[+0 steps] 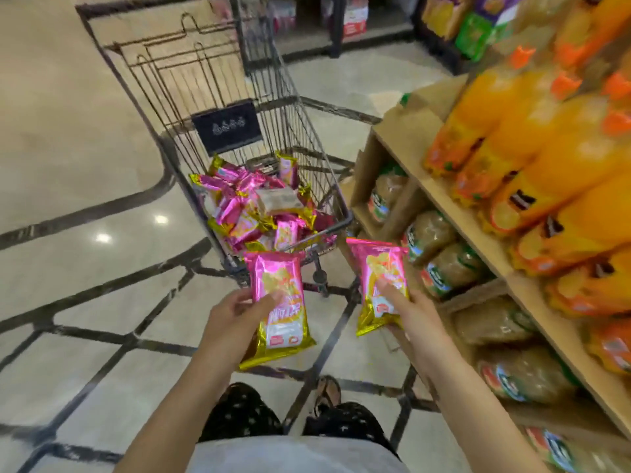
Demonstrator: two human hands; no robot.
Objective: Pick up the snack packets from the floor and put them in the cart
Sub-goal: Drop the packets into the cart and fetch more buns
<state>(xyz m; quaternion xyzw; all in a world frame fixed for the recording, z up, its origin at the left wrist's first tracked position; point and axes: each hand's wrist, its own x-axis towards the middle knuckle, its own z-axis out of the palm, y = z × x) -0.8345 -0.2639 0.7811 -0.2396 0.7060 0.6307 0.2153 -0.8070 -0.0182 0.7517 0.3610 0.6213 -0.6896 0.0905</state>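
Wooden shelf [440, 196] on the right, orange drink bottles [546, 158], bagged goods [433, 233] below, glossy tiled floor [68, 148]

You had the wire cart [327, 186] parked on that glossy tiled floor [68, 165], heaped with pink packets [252, 206], right beside the wooden shelf [444, 199] of juice bottles [546, 148].

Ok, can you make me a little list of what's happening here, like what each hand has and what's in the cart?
left hand: holds a shiny pink and gold snack packet
right hand: holds a second pink and gold snack packet
grey wire shopping cart: ahead of both hands, on the floor
in the cart: a pile of matching pink and gold packets
wooden shelf: right of the cart, with orange drink bottles
packets on the floor: none in view
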